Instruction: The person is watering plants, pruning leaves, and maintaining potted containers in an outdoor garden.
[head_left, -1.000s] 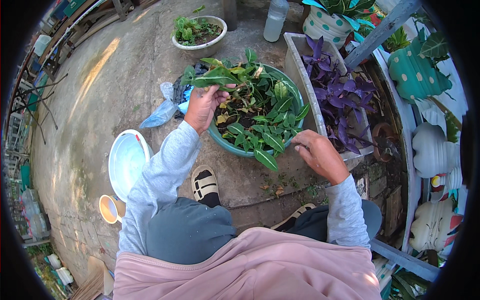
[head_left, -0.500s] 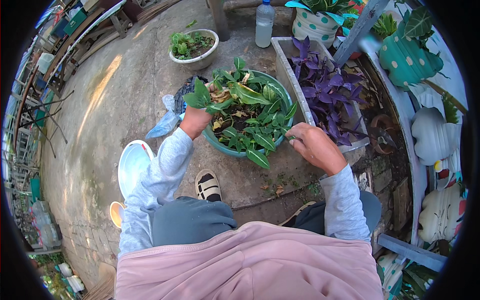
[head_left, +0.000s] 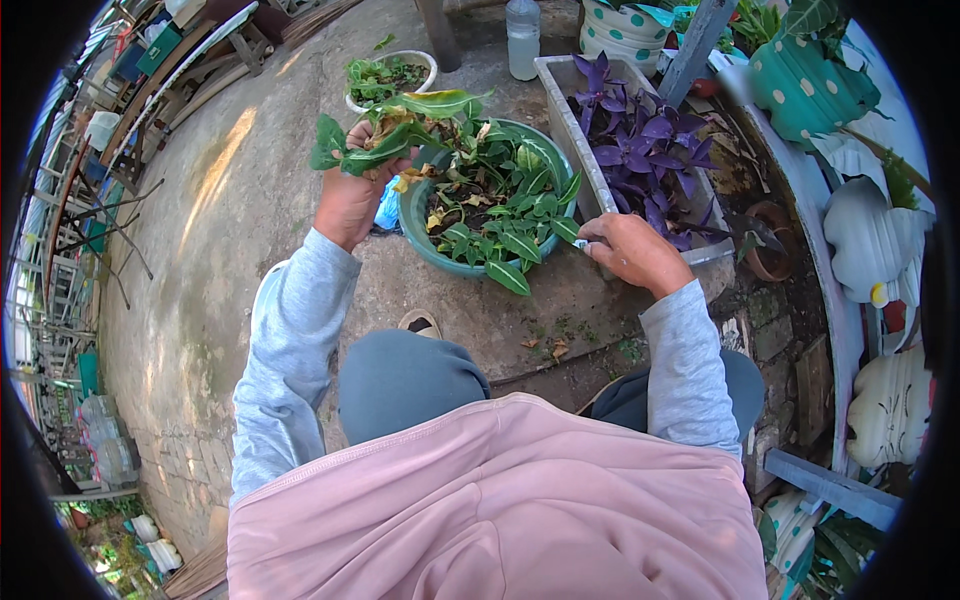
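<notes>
A round green pot (head_left: 446, 264) of leafy, pale-striped plants (head_left: 520, 247) stands on the ground in front of me. At its left side, my left hand (head_left: 352, 200) is closed around a bunch of green and yellowing leaves (head_left: 385, 140), some brown and withered, raised above the rim. My right hand (head_left: 640, 252) is at the pot's right edge, thumb and fingers pinched together at the tip of a leaf. A small pale bit shows at those fingertips; what it is I cannot make out.
A grey rectangular planter (head_left: 570, 115) with purple-leaved plants (head_left: 645, 145) stands close on the right. Behind are a white round pot (head_left: 433, 72) and a clear bottle (head_left: 522, 45). A blue plastic bag (head_left: 388, 210) lies left of the green pot. A blue-grey post (head_left: 693, 55) rises at the right.
My left hand has moved left and up, lifting the bunch of leaves away from the middle of the pot. The right hand stays pinched near the pot's right edge.
</notes>
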